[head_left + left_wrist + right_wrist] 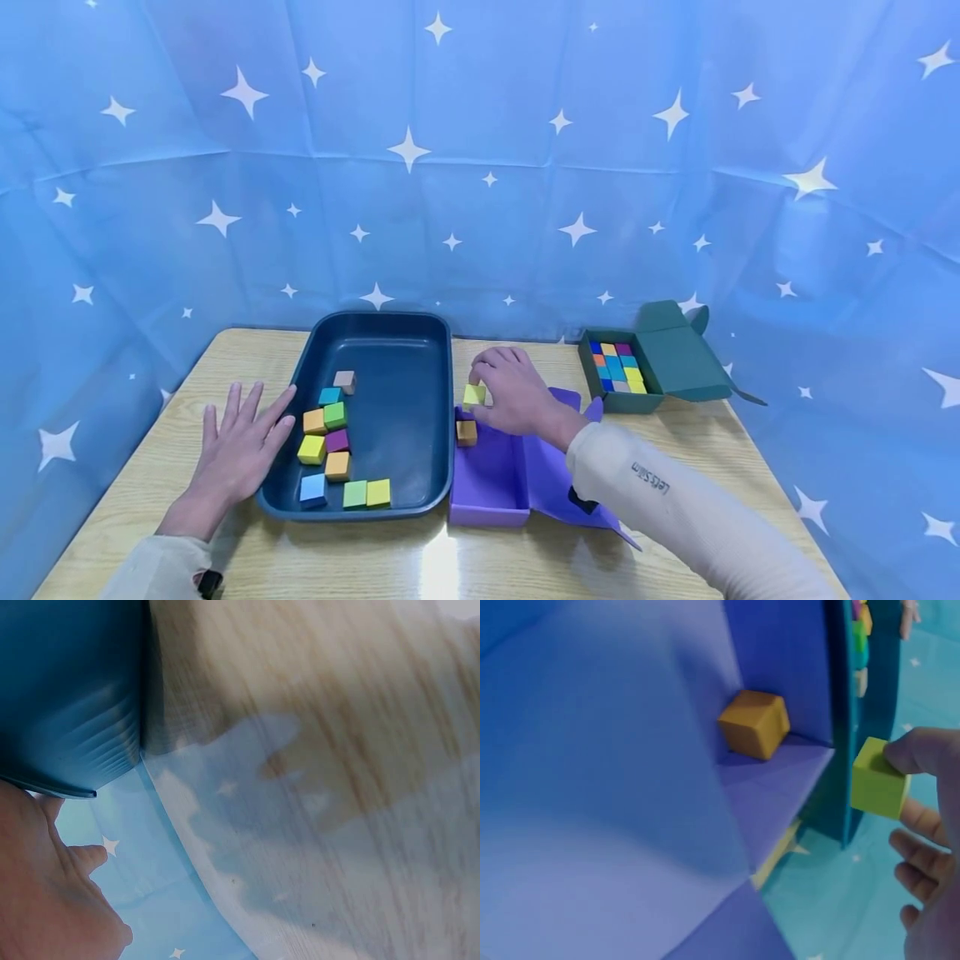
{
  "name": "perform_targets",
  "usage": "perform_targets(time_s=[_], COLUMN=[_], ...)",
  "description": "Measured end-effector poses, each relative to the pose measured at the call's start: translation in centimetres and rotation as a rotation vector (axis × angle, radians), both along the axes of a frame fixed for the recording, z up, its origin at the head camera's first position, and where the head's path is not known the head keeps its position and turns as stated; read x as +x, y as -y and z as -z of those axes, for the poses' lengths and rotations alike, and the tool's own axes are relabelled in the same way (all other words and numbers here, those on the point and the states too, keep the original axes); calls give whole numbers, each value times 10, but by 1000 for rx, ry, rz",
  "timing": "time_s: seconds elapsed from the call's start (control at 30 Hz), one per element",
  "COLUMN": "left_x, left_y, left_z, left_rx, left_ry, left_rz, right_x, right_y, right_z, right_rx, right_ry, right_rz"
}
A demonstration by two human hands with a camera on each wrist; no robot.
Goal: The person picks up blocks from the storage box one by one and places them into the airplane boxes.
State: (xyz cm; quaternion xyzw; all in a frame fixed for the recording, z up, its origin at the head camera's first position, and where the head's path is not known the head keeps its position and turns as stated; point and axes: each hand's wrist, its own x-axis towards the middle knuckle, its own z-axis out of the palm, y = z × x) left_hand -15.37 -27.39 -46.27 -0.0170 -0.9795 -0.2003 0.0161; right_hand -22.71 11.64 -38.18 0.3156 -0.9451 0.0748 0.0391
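Observation:
My right hand (513,392) pinches a yellow-green cube (473,396) between thumb and finger, over the far left corner of an opened purple box (489,516). Inside that box an orange cube (754,724) sits against the left wall. To the left stands a dark blue tray (390,358) with several coloured cubes along its left and near sides, among them a purple one (337,440) and a blue one (312,490). Spread and fairly straight, the fingers of my left hand (236,454) lie at the tray's left rim and hold nothing.
A dark green box (633,403) at the back right has its lid folded out to the right and holds rows of coloured cubes. The purple lid (551,471) lies under my right forearm. A blue starry curtain (495,208) hangs behind the wooden table (360,558).

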Motion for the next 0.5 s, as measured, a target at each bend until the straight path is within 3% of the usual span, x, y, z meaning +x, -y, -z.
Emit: perform_targets(time_s=[0.5], left_x=[1], left_y=[-1], left_z=[1], left_rx=[-4], left_ry=[-14], left_rz=[-1], right_x=[12], right_y=[-18], right_z=[27], right_rx=[50], right_ry=[21], right_rz=[-23])
